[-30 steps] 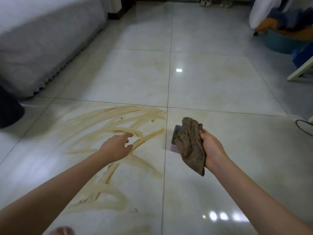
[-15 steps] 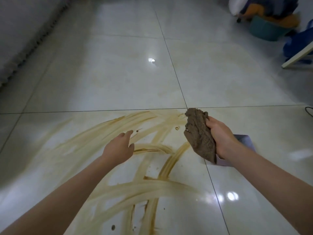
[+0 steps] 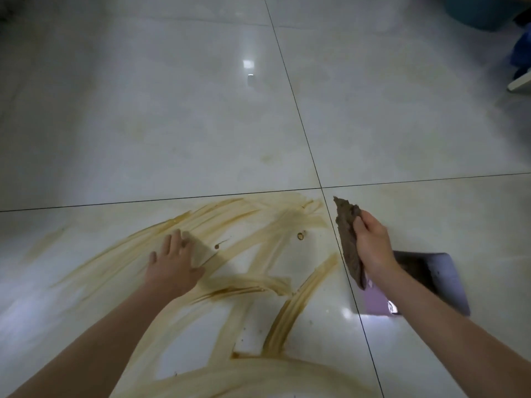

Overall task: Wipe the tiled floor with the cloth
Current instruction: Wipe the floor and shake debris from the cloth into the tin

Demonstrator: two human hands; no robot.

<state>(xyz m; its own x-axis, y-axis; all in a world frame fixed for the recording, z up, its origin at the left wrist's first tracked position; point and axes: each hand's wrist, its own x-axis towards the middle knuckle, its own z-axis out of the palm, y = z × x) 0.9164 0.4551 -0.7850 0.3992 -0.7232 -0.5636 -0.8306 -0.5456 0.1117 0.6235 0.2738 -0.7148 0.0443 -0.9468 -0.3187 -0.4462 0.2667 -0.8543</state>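
A glossy pale tiled floor point(image 3: 178, 116) carries wide brown smears point(image 3: 247, 222) across the near-left tile. My right hand point(image 3: 372, 244) grips a crumpled brown cloth point(image 3: 349, 239), which hangs above the floor just right of the tile joint. My left hand point(image 3: 172, 264) is spread with straight fingers, low over the smears or touching them; I cannot tell which.
A flat purple object point(image 3: 431, 282) lies on the floor under my right forearm. A teal tub point(image 3: 482, 10) and blue items point(image 3: 521, 53) sit at the far right, with a white furniture leg point(image 3: 520, 81) nearby.
The view has tilted down and moved closer to the floor. My left hand dropped toward the smears and spread its fingers. My right hand still holds the cloth.
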